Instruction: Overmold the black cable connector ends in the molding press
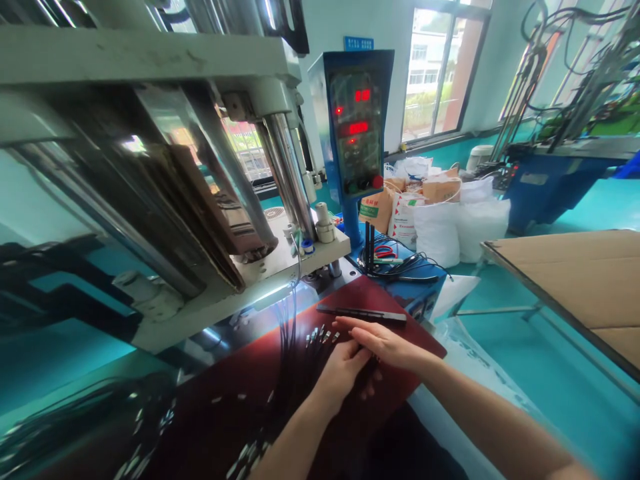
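My left hand [340, 373] and my right hand [385, 343] meet over a dark red work surface [425, 337]. The right lies partly across the left, its upper fingers stretched out. Fingers of the left are curled, and what they enclose, if anything, is hidden. Just left of the hands, black cables with small metal connectors [320, 335] are bunched on the surface. A dark, narrow bar [365, 313] with a light grey end rests beyond my fingertips. More connector ends [250, 457] lie near my left forearm.
A large press [295, 180] with steel columns stands at left, beside a blue control box [357, 127] with red digits. Red-handled scissors [385, 251] and black cables lie on a blue surface. White sacks [437, 230] and a cardboard-topped table [570, 273] are at right.
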Demonstrator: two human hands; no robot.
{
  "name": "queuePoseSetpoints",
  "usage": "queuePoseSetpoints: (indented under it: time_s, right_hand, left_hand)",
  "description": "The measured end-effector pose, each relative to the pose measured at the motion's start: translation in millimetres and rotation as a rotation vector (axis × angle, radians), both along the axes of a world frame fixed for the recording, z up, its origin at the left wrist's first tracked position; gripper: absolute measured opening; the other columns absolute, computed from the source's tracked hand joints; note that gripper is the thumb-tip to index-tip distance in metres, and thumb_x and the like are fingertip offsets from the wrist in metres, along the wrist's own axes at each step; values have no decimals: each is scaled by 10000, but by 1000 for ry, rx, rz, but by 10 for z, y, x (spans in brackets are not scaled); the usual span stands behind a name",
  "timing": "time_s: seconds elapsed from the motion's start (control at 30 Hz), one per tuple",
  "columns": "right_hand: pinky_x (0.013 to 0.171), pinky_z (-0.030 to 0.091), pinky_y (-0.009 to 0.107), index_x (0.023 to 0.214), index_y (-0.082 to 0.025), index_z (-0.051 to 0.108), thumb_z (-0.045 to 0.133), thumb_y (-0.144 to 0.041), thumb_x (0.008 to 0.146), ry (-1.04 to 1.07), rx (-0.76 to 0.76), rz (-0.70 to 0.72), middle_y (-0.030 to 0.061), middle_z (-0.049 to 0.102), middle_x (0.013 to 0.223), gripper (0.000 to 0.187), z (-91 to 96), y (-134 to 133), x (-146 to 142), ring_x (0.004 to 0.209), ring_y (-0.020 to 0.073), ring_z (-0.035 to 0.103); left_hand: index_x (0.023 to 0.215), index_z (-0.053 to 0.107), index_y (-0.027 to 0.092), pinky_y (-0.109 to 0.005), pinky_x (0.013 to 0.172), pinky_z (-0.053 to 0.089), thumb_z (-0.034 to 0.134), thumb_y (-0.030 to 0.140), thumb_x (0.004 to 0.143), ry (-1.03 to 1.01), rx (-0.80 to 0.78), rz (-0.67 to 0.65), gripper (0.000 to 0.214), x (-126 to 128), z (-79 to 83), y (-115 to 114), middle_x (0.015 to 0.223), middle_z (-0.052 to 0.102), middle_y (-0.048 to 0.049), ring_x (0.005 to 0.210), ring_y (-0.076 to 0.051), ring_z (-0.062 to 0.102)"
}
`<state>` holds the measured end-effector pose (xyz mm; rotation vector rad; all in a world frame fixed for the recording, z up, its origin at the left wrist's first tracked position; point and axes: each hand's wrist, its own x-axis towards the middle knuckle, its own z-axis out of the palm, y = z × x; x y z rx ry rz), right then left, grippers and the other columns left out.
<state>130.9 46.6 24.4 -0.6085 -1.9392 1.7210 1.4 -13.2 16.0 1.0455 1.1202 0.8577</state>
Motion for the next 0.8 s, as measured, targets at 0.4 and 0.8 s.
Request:
queuePoseSetpoints:
  time_s: [0.4, 0.8]
  right_hand:
    - [1048, 304, 407, 1352, -189, 395, 442, -469, 877, -48, 110, -20, 83, 322, 1437, 554, -3, -3, -52, 1272, 237, 350]
    - [804, 439, 345, 967, -104, 625, 430, -33, 785, -1002, 910, -292, 161, 631, 961, 276, -120, 364, 255, 947, 263, 583]
  left_hand:
    - [609, 546, 109, -178, 305, 277, 503, 360, 743, 208, 42, 52, 288, 37, -54, 71, 483, 520, -7, 340, -71, 420]
    - [789, 469, 155, -153, 351, 223, 569, 391, 717, -162, 12, 172, 267, -158, -73, 112, 582, 474, 66, 366, -15, 335]
